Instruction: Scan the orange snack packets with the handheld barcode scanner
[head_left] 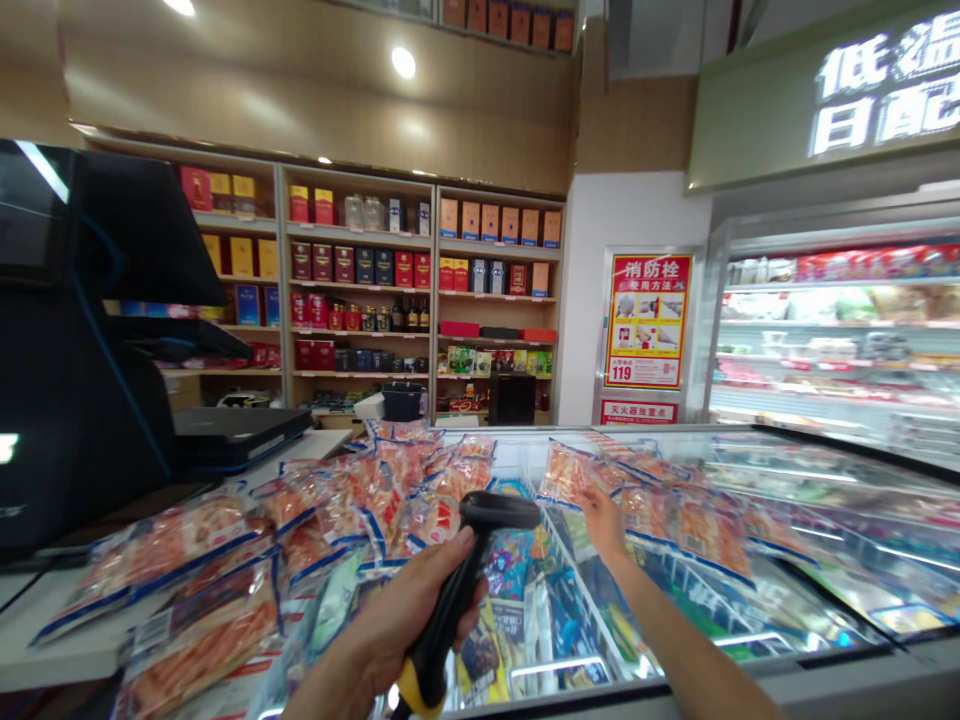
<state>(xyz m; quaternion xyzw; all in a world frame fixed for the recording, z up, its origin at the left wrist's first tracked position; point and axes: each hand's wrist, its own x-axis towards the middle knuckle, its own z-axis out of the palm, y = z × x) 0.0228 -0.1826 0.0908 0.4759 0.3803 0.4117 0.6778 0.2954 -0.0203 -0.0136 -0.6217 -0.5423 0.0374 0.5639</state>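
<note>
My left hand (409, 600) is wrapped round the grip of a black barcode scanner (457, 570) with a yellow base, its head pointing to the right. My right hand (602, 522) is closed on the near edge of a clear, blue-edged packet of pinkish meat (564, 470) above the freezer glass. More of these meat packets (694, 535) lie just right of that hand. To the left, a heap of similar packets (360, 490) spreads over the counter and freezer. The fingertips of my right hand are partly hidden against the packet.
A chest freezer (555, 710) with frozen bags (510, 630) under its glass lies before me. At left stands a black checkout terminal (67, 360) on a white counter (67, 640). Shelves of boxes (360, 265) line the back; a lit fridge (840, 340) is at right.
</note>
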